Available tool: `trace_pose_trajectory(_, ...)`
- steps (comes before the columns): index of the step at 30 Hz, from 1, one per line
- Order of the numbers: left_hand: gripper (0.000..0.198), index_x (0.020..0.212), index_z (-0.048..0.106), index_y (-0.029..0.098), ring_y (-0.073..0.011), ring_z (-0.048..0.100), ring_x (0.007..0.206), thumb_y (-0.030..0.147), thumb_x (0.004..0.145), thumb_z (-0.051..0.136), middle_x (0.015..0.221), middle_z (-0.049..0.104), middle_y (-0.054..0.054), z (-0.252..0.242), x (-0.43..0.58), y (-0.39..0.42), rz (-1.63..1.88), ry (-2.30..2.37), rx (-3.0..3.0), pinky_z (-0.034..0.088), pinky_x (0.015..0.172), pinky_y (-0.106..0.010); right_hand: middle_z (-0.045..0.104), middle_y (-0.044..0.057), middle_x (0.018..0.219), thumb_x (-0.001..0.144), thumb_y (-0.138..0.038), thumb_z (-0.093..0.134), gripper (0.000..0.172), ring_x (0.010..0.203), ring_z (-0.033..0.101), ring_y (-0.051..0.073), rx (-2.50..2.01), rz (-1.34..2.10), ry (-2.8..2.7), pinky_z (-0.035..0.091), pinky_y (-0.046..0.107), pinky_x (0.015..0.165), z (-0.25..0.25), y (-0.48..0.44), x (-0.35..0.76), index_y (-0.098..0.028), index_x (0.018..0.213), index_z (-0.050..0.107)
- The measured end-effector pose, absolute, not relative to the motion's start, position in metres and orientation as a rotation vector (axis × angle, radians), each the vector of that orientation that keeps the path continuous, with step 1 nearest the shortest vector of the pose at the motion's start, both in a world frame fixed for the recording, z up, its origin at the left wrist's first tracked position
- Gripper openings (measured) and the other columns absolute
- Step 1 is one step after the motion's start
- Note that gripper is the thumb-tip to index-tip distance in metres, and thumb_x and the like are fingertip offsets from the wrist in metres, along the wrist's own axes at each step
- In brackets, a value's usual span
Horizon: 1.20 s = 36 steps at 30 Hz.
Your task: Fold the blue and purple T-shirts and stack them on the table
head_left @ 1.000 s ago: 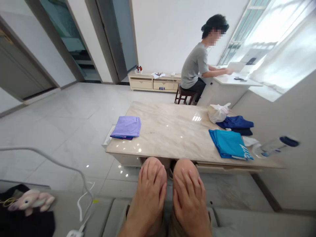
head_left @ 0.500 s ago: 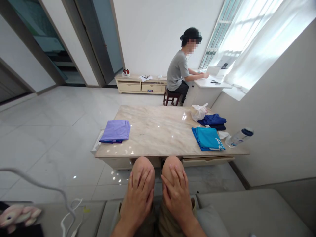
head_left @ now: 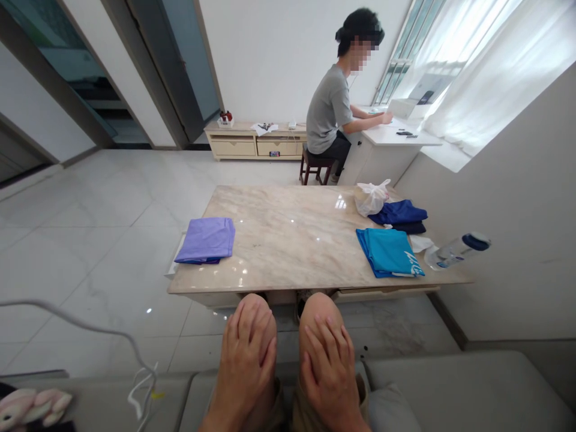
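My left hand (head_left: 246, 354) lies on my left knee with its fingers stretched out and nothing in it. On the other knee rests my right hand (head_left: 330, 366), fingers spread, also holding nothing. In front of my knees is a marble-topped coffee table (head_left: 288, 240). A folded purple cloth (head_left: 207, 237) lies at its left end on top of darker cloth. A folded bright blue cloth (head_left: 389, 252) with white lettering sits toward the right, near a clear water bottle (head_left: 456, 251) with a dark blue lid.
Behind the blue cloth are a white plastic bag (head_left: 372, 197) and dark blue cloth (head_left: 400, 212). A person in a grey shirt (head_left: 330, 111) sits at a white desk (head_left: 405, 144). A low cabinet (head_left: 234, 144) stands by the wall. A plush toy (head_left: 33, 408) and cable (head_left: 99, 329) are at left.
The camera view has shifted slightly, so the table's things appear farther apart. My left hand has moved a little left on the knee; both hands stay on the knees. The cloths have not moved.
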<state>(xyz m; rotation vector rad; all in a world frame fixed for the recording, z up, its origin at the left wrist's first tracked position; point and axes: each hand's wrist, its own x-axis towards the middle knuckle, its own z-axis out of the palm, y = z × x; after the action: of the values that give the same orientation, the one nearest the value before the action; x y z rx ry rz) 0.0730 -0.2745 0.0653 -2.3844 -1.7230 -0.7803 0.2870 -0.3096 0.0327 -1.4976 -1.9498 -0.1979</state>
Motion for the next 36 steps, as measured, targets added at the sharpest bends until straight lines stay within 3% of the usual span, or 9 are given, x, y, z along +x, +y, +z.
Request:
trace_pose_trajectory(6, 0.041, 0.144, 0.071, 0.028, -0.0377, 0.045, 0.160, 0.021, 0.104, 0.062, 0.166, 0.057, -0.010, 0.063, 0.079, -0.272, -0.955, -1.696, -2.372, 0.045, 0.126, -0.059, 0.050, 0.008, 0.173, 0.101, -0.014, 0.064, 0.038, 0.159, 0.046, 0.037, -1.387, -0.190, -1.906, 0.035, 0.060, 0.130, 0.031, -0.306, 0.287, -0.029, 0.133, 0.079)
trace_pose_trajectory(10, 0.045, 0.146, 0.069, 0.027, -0.0371, 0.045, 0.160, 0.019, 0.102, 0.063, 0.167, 0.057, -0.009, 0.058, 0.079, -0.275, -0.949, -1.651, -2.381, 0.044, 0.129, -0.058, 0.054, 0.006, 0.171, 0.098, -0.017, 0.066, 0.037, 0.156, 0.050, 0.037, -1.405, -0.238, -1.916, 0.038, 0.059, 0.129, 0.030, -0.304, 0.284, -0.031, 0.130, 0.080)
trace_pose_trajectory(17, 0.047, 0.148, 0.068, 0.025, -0.0388, 0.043, 0.161, 0.023, 0.101, 0.065, 0.170, 0.054, -0.011, 0.055, 0.072, -0.282, -0.935, -1.698, -2.382, 0.042, 0.130, -0.061, 0.061, 0.005, 0.165, 0.098, -0.023, 0.068, 0.040, 0.155, 0.050, 0.035, -1.490, -0.267, -2.003, 0.034, 0.059, 0.133, 0.033, -0.307, 0.262, -0.031, 0.136, 0.077)
trace_pose_trajectory(27, 0.055, 0.158, 0.058, 0.021, -0.0397, 0.039, 0.163, 0.019, 0.103, 0.062, 0.172, 0.049, -0.016, 0.048, 0.040, -0.298, -0.905, -1.763, -2.317, 0.043, 0.129, -0.062, 0.056, 0.005, 0.170, 0.098, -0.026, 0.072, 0.040, 0.161, 0.041, 0.033, -1.421, -0.241, -2.114, 0.010, 0.057, 0.142, 0.028, -0.299, 0.227, -0.025, 0.138, 0.077)
trace_pose_trajectory(36, 0.045, 0.150, 0.063, 0.020, -0.0405, 0.043, 0.159, 0.023, 0.105, 0.060, 0.169, 0.053, -0.015, 0.049, 0.028, -0.292, -0.941, -1.779, -2.281, 0.047, 0.125, -0.061, 0.055, 0.006, 0.170, 0.097, -0.025, 0.072, 0.044, 0.162, 0.040, 0.033, -1.435, -0.267, -2.124, 0.011, 0.057, 0.142, 0.028, -0.301, 0.223, -0.025, 0.140, 0.076)
